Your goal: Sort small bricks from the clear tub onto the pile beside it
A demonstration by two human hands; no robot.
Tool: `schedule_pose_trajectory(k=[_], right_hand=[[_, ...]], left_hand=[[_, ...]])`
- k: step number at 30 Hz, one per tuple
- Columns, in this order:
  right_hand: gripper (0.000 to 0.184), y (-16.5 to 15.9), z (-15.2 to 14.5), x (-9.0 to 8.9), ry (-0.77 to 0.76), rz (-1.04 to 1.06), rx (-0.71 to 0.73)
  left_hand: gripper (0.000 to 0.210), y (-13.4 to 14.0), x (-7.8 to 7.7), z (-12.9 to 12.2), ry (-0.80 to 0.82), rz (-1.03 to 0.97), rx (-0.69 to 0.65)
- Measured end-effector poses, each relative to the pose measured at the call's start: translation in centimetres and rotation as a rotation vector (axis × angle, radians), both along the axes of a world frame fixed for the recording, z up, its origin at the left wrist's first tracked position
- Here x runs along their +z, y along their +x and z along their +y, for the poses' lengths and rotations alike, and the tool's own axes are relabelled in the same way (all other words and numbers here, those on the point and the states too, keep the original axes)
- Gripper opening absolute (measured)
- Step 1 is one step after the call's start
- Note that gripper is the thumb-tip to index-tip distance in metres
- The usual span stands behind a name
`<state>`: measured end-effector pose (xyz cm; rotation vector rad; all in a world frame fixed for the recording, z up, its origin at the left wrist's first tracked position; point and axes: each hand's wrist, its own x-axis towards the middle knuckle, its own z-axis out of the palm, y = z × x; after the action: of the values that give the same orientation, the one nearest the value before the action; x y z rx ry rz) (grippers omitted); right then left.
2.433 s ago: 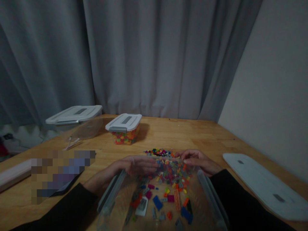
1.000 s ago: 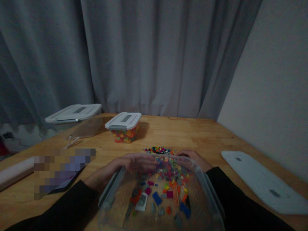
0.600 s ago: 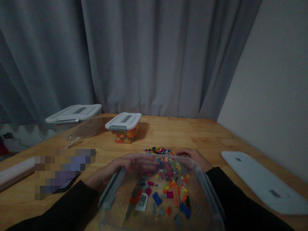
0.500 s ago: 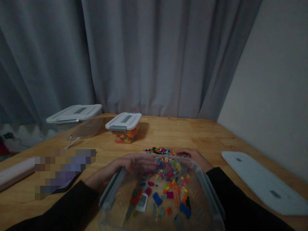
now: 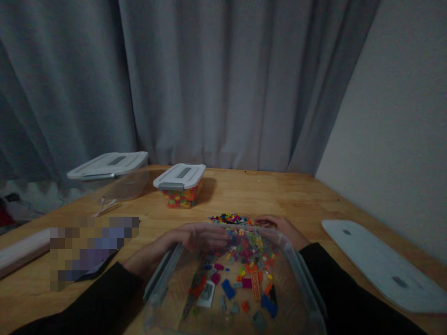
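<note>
A clear plastic box point(image 5: 167, 302) stands close in front of me, and loose toy bricks show in it, among them a blue brick point(image 5: 228, 289) and an orange plate piece point(image 5: 256, 285). Beyond its far rim lies a pile of small multicoloured bricks point(image 5: 232, 217) on the table. My left hand point(image 5: 202, 236) is stretched out beside the pile, holding nothing; I see its fingers partly through the box wall. My right hand point(image 5: 279, 224) rests at the pile's right side with fingers extended and slightly bent; the box rim hides its lower part.
A small lidded box of colourful bricks point(image 5: 179, 186) stands farther back on the wooden table point(image 5: 265, 193). Left of it is a larger clear lidded box point(image 5: 111, 172). A white lid point(image 5: 377, 265) lies at the right. A pixelated dark flat object point(image 5: 101, 253) and a white bar point(image 5: 24, 251) lie left.
My right hand's fingers have shifted very slightly left at the pile's edge. Everything else looks the same.
</note>
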<state>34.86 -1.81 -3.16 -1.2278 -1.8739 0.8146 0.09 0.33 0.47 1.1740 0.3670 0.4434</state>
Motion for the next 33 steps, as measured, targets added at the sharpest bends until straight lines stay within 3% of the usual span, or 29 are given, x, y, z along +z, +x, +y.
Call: schedule_pose_trajectory(k=[11, 18, 20, 23, 26, 33], right_hand=[[0.050, -0.3, -0.4, 0.5, -0.049, 0.062, -0.011], [0.036, -0.7, -0.6, 1.4, -0.003, 0.321, -0.137], [0.032, -0.6, -1.0, 2.2, -0.084, 0.431, -0.156], [0.028, -0.6, -2.0, 3.5, -0.280, 0.682, -0.029], [0.019, -0.7, -2.9, 4.0, -0.355, 0.781, 0.136], [0.010, -1.3, -3.6, 4.1, -0.333, 0.614, 0.390]], left_hand=[[0.080, 0.1, 0.5, 0.0, 0.002, 0.002, -0.032], [0.080, 0.1, 0.7, -0.2, -0.009, 0.021, -0.060], [0.079, 0.2, 0.8, -0.4, -0.016, 0.017, -0.033], [0.078, 0.2, 0.6, -0.5, -0.017, -0.019, 0.051], [0.079, 0.0, 0.3, -0.2, -0.005, -0.005, -0.020], [0.081, -0.2, -0.3, 0.4, 0.033, -0.073, -0.086]])
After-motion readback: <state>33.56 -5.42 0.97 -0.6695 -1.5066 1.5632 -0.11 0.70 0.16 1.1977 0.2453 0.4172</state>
